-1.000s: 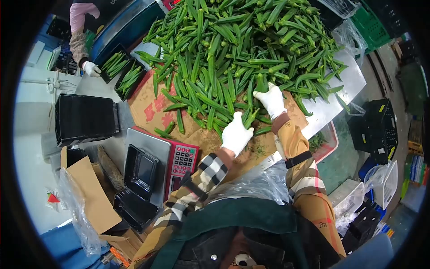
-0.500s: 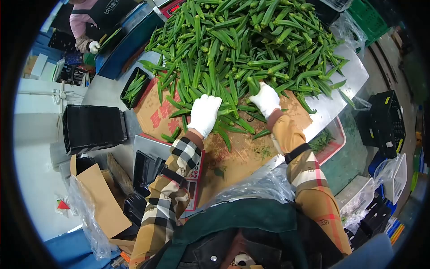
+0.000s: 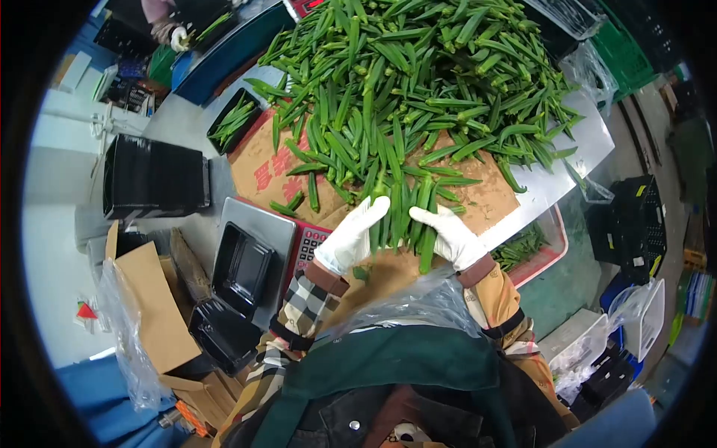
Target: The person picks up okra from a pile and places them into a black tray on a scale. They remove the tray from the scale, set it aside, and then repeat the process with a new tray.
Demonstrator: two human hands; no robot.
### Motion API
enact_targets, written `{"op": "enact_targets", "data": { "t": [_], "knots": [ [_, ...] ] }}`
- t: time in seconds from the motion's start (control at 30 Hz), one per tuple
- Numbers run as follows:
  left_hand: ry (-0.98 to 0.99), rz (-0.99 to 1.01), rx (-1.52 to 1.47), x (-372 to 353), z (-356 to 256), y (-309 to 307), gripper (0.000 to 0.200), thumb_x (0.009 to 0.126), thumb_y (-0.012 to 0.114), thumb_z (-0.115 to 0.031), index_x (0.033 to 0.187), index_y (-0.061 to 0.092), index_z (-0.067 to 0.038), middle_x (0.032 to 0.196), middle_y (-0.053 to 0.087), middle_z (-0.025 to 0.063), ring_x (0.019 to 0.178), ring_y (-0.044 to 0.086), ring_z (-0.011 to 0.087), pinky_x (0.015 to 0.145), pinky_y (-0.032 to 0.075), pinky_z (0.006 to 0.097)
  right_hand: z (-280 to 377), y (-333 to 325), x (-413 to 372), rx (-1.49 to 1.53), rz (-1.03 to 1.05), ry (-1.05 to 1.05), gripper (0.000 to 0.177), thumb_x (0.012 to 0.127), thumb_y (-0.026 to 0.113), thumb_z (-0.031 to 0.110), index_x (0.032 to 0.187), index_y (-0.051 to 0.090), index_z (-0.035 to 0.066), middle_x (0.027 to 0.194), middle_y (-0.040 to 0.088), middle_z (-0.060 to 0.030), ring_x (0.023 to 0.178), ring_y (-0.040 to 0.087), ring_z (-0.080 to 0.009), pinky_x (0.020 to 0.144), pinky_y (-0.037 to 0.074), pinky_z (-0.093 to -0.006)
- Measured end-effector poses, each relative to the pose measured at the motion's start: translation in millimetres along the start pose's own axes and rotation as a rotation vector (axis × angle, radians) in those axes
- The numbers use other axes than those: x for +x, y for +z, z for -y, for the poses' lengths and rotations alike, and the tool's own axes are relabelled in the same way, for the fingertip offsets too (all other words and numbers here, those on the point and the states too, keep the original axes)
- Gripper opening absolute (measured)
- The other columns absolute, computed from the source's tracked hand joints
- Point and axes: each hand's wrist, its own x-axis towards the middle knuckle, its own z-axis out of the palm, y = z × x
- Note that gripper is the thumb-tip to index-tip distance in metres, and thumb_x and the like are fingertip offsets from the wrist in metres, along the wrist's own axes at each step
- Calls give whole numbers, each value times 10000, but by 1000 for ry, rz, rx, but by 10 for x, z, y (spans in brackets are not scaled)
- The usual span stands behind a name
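A large heap of green okra [image 3: 418, 82] covers the upper middle of the work surface and spreads toward me. Several okra pods [image 3: 403, 216] lie side by side at its near edge, between my two white-gloved hands. My left hand [image 3: 351, 240] presses against the left side of this bunch, thumb pointing up along it. On the opposite side my right hand [image 3: 454, 237] holds the bunch, its thumb over the pods. The fingers of both hands are partly hidden by the okra. Beneath lies brown cardboard [image 3: 478, 179] with red print.
At the left, a black tray with okra [image 3: 234, 121] stands near the heap. An empty black tray [image 3: 243, 269] sits on a scale [image 3: 306, 246]. Beyond are a black box [image 3: 155, 178] and an open carton [image 3: 157, 306]. A co-worker's gloved hand [image 3: 179, 39] shows at upper left.
Both hands have come back from the heap toward my body and closer together. Several pods now lie between them at the near edge. The view has shifted, showing more of the scale.
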Motion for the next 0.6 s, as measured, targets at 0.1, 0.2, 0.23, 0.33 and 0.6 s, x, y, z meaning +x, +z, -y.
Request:
{"op": "enact_targets", "data": {
  "t": [0.1, 0.2, 0.23, 0.33, 0.6],
  "knots": [
    [104, -109, 19, -169, 183, -83, 386, 1039, 563, -276, 1372, 511, -88, 1291, 599, 25, 1132, 597, 134, 956, 499, 323, -217, 175, -12, 46, -21, 3, 306, 977, 641, 110, 1261, 584, 11, 1146, 679, -110, 1009, 681, -218, 866, 592, -378],
    [170, -240, 176, -428, 152, -147, 426, 1050, 544, -269, 1417, 466, -69, 1349, 541, 26, 1201, 523, 115, 1020, 444, 306, -428, 429, 26, 123, -54, 48, 296, 993, 624, 144, 1261, 578, 28, 1124, 677, -99, 982, 678, -217, 847, 589, -381],
    [226, -246, 275, -561, 70, -97, 440, 1049, 546, -266, 1429, 455, -64, 1358, 532, 26, 1213, 507, 112, 1036, 429, 303, -501, 544, 41, 127, -43, 67, 289, 1002, 614, 168, 1253, 587, 26, 1140, 677, -103, 998, 677, -223, 865, 582, -384],
    [308, -309, 481, -1064, -225, -34, 540, 1036, 569, -279, 1470, 384, -16, 1320, 532, 46, 1200, 480, 115, 1055, 394, 299, -760, 973, 146, 120, 5, 143, 313, 1025, 583, 266, 1259, 596, 59, 1153, 676, -90, 1034, 659, -240, 928, 542, -415],
    [419, -511, 783, -2302, -1028, -334, 512, 1018, 577, -286, 1435, 450, -18, 1337, 555, 79, 1219, 500, 151, 1059, 394, 308, -1459, 2393, 467, 121, 395, 249, 453, 1051, 478, 443, 1379, 520, 132, 1355, 586, -58, 1245, 552, -210, 1060, 455, -418]
  ]
}}
